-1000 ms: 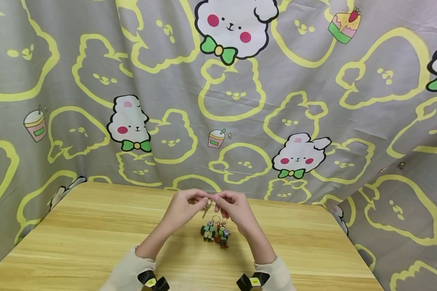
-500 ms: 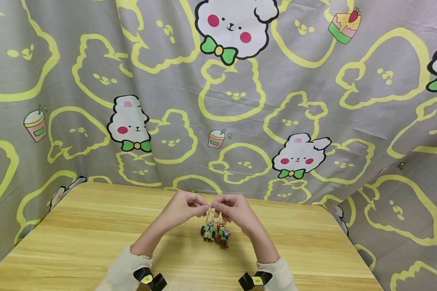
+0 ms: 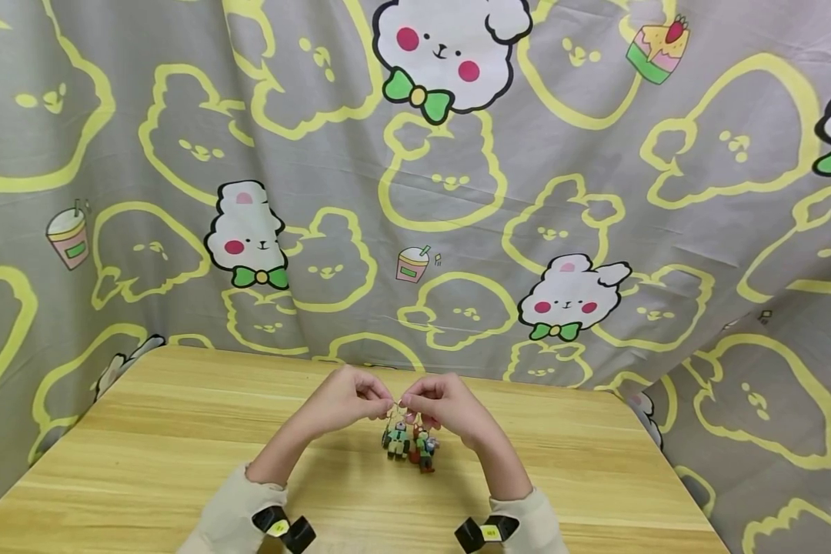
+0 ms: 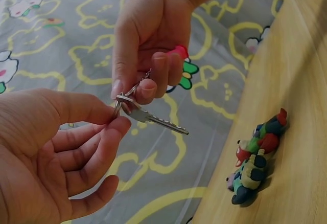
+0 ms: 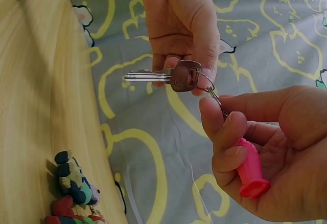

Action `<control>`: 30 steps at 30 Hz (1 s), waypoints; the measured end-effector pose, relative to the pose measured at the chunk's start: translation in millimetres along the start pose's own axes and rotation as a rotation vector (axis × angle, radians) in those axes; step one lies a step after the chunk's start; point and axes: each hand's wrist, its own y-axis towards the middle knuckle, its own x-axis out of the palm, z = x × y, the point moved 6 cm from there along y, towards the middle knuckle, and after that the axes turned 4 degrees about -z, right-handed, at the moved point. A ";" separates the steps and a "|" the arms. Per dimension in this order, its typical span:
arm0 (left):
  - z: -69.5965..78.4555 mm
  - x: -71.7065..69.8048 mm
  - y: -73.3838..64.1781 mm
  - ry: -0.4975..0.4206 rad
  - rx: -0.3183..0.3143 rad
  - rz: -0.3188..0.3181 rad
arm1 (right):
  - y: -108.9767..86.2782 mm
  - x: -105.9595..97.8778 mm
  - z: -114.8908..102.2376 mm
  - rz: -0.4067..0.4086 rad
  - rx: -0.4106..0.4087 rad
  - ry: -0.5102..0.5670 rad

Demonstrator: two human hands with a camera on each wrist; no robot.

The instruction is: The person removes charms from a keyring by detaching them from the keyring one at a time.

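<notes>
My left hand (image 3: 342, 400) pinches a small metal key ring (image 5: 208, 81) between thumb and forefinger. A silver key (image 5: 183, 75) hangs on that ring, its toothed blade sticking out sideways. Facing it, my right hand (image 3: 446, 404) pinches a short chain (image 4: 139, 85) that meets the ring. The right hand's curled fingers also hold a bright pink charm (image 5: 250, 168) against the palm. Beneath the hands, two small figure keychains lie on the table: one in green and beige (image 3: 397, 444), the other in red, green and blue (image 3: 425, 452).
The wooden table (image 3: 201, 431) reaches back to a grey curtain (image 3: 346, 177) printed with yellow outlines and white cartoon animals. Black camera mounts (image 3: 284, 528) sit on both wrists over light sleeves.
Both hands have come down a little, closer above the figures, with the ring and chain still between their fingertips. The figures have not moved.
</notes>
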 end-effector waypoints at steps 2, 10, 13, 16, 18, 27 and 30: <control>-0.3 -0.1 0.3 0.011 0.002 0.009 | -0.2 -0.2 0.4 0.005 0.002 0.005; -0.6 -1.0 -1.0 0.059 -0.009 0.045 | 0.2 0.1 2.1 0.010 0.006 0.009; -0.1 -1.6 -1.7 0.071 -0.016 0.060 | 0.2 0.5 2.4 0.010 0.006 0.013; -0.2 -2.0 -2.0 0.079 -0.027 0.077 | 0.3 0.8 2.8 0.007 0.006 0.012; -0.8 -2.1 -1.7 0.081 -0.034 0.088 | 0.4 1.0 3.1 0.005 0.007 0.007; -2.9 -2.4 -0.4 0.105 -0.066 0.132 | 0.8 1.3 4.4 -0.007 0.007 -0.005; -2.9 -2.9 0.1 0.109 -0.072 0.145 | 1.1 1.5 4.7 -0.013 0.009 -0.007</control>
